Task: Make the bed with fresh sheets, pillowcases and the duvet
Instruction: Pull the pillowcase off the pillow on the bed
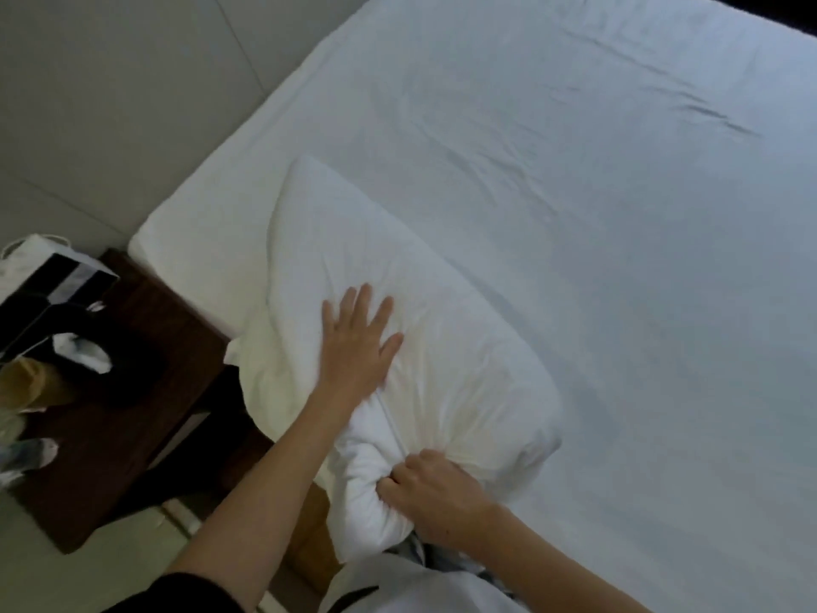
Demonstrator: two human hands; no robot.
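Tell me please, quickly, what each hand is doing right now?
Left hand: open, pressing flat on the white fabric pillow.
Right hand: gripping the pillow's bunched end.

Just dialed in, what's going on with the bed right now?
A person is working on a white pillow that lies on the near corner of the bed. The left hand lies flat on the pillow, fingers spread, pressing it down. The right hand grips bunched fabric at the pillow's near end, seemingly tucking the filling into its case. The mattress is covered by a white sheet, lightly wrinkled. No duvet is in view. A dark wooden nightstand stands beside the bed with bags on it.
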